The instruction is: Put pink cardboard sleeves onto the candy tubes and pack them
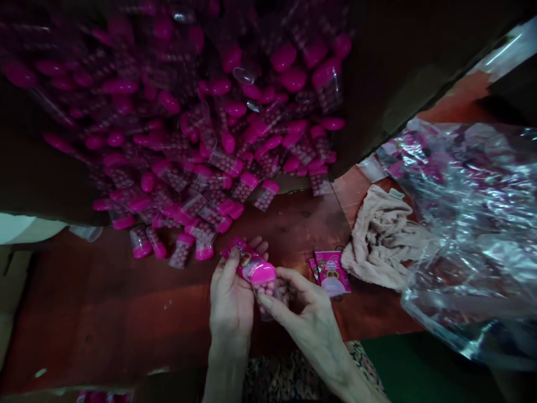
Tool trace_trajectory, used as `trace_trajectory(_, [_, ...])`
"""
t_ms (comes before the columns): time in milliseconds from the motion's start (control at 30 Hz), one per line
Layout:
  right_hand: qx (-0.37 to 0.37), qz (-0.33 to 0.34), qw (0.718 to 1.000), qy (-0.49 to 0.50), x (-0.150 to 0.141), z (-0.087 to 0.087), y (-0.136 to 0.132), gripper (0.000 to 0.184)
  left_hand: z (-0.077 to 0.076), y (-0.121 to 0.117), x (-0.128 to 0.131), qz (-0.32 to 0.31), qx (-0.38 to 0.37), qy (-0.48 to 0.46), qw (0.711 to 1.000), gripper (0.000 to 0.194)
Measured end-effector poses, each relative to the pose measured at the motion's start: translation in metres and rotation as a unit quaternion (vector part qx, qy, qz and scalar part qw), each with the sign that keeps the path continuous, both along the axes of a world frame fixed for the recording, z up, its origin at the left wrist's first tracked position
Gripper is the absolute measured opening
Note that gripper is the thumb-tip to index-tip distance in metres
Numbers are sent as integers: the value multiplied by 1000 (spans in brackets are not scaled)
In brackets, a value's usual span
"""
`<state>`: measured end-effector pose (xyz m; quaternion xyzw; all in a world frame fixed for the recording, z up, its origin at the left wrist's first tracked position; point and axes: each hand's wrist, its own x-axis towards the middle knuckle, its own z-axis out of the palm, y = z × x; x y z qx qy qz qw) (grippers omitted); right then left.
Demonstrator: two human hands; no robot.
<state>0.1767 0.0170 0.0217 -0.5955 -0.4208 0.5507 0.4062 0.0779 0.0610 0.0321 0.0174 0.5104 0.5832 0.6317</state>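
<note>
My left hand point(235, 291) is closed on a pink printed wrapper point(241, 252), thumb on top and fingers behind it. My right hand point(302, 313) pinches a small clear candy container point(265, 286) with a bright pink cap and pink balls inside. The cap end lies against the wrapper's lower end; whether it is inside the wrapper I cannot tell. Both hands are just above the red-brown table point(104, 319). Just beyond them lie several similar candy containers point(182, 250), and to the right are flat pink printed wrappers point(331, 271).
A large cardboard box point(390, 73) lies at the back, with a heap of pink-capped containers point(218, 157) spilling from it. On the right are a crumpled beige cloth point(380, 238) and a big clear plastic bag point(474, 240) with pink pieces showing through. A white rounded object point(29, 228) sits at the left edge.
</note>
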Motion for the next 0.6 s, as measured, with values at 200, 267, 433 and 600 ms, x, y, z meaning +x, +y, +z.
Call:
trace_trajectory(200, [39,25,999,-23,6,2,1,23,1,-1,5,-15,16,21,1000,14])
trace_trajectory(267, [48,23,998,-38,7,2,1,23,2,-1,6,-27,33,28,999,19])
trace_trajectory(433, [51,-6,997,-56,13,-1,2,22,4,-5,14,-66,58,27,996,19])
trace_trajectory(600, [68,11,996,-61,16,0,4,22,1,-3,21,-68,50,19,996,18])
